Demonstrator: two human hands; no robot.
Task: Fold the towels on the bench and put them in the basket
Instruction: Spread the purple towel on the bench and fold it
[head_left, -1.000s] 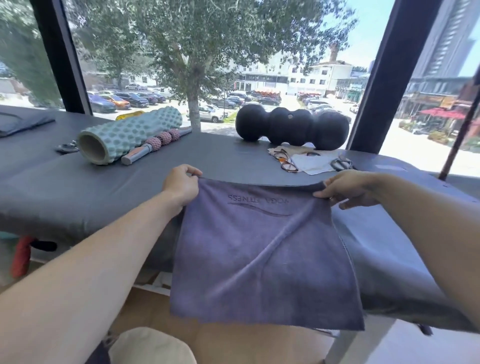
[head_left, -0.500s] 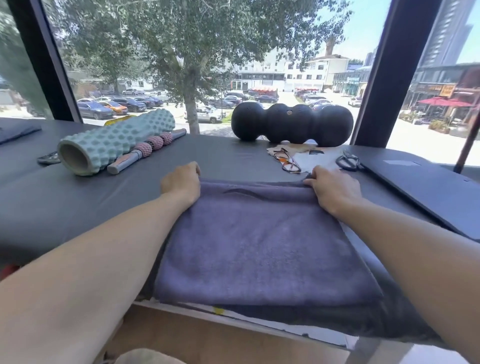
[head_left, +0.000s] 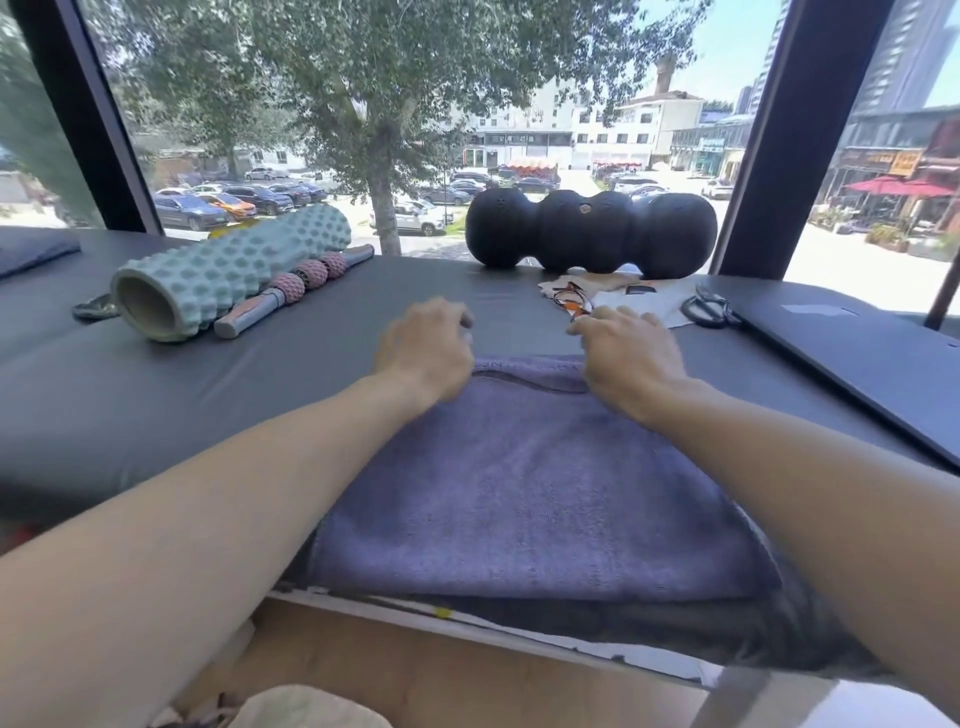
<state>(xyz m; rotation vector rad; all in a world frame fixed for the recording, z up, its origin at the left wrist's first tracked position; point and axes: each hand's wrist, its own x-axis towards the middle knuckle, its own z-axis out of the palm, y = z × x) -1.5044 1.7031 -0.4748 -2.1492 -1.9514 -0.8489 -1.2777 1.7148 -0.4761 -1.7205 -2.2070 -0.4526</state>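
A purple towel (head_left: 519, 493) lies folded flat on the dark grey bench (head_left: 156, 405), its near edge at the bench's front. My left hand (head_left: 426, 348) rests over its far left corner, fingers loosely curled past the edge. Over the far right corner sits my right hand (head_left: 628, 358), fingers spread and reaching onto the bench. Neither hand pinches the cloth. No basket shows in this view.
Behind the towel lie a teal foam roller (head_left: 228, 270), a pink and grey massage stick (head_left: 296, 288), a black lumpy roller (head_left: 589, 234), glasses (head_left: 571, 301), scissors (head_left: 709, 312) and a dark flat case (head_left: 857, 353). Another dark cloth (head_left: 31, 249) lies far left.
The towel hung from both hands over the bench's front, then was laid folded on the bench. Both hands have since let go of its far corners and slid slightly forward.
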